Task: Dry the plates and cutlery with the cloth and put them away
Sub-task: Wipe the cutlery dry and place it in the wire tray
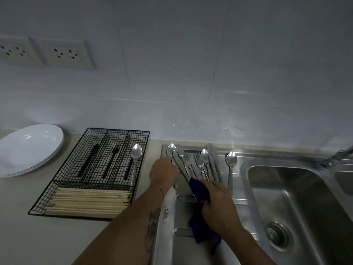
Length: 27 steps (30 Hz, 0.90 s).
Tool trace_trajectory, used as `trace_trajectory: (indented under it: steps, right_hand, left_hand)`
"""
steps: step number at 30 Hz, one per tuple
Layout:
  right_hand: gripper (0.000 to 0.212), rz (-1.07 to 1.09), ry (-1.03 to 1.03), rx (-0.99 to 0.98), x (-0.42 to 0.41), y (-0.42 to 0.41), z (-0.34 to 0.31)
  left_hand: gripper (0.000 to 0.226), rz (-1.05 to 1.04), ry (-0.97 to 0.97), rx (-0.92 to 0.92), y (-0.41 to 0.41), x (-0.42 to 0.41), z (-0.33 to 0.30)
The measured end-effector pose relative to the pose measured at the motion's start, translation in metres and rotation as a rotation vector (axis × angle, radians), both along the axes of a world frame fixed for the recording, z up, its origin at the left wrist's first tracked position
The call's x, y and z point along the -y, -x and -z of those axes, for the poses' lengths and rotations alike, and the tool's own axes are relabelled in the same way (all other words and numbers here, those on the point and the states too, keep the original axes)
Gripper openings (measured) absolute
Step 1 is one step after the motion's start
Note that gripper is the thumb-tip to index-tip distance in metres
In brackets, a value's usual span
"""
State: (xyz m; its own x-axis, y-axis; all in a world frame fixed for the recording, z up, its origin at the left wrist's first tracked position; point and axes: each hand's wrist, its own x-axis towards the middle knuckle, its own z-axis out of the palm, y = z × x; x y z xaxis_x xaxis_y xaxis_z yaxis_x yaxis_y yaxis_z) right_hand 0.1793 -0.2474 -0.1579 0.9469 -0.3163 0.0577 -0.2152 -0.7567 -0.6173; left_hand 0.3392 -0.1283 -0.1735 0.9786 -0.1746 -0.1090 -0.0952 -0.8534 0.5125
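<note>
Drying the cutlery beside the sink

We see the left hand [163,172] at the left edge of the pile of wet cutlery [193,163] on the steel draining board [236,196], its fingers curled around the handle of 1 spoon [171,151]; how tightly they press we cannot tell. The right hand [219,205] grips the blue cloth [198,190] with closed fingers, just below the pile. The pieces lie with their long axis pointing away from us, heads toward the wall. The left hand is nearer to the wire tray [91,169], which lies to its left with 1 spoon already inside, and the white plates [28,148] are stacked further left. We think the spoon must next come to the cloth.
</note>
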Motion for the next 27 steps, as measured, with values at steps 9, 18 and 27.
trace_trajectory:
  steps: [9,18,27]
  right_hand:
    - [0.062,0.019,-0.031,-0.056,0.011,0.005,0.004]
    - [0.045,0.044,-0.104,-0.037,0.004,0.011,-0.006]
    - [0.045,0.003,-0.067,-0.058,-0.007,0.040,-0.026]
  left_hand:
    - [0.050,-0.097,-0.140,0.006,-0.003,0.011,-0.001]
    - [0.039,-0.123,-0.042,-0.092,0.008,-0.018,-0.004]
    - [0.031,-0.214,0.163,-0.121,0.040,-0.044,-0.013]
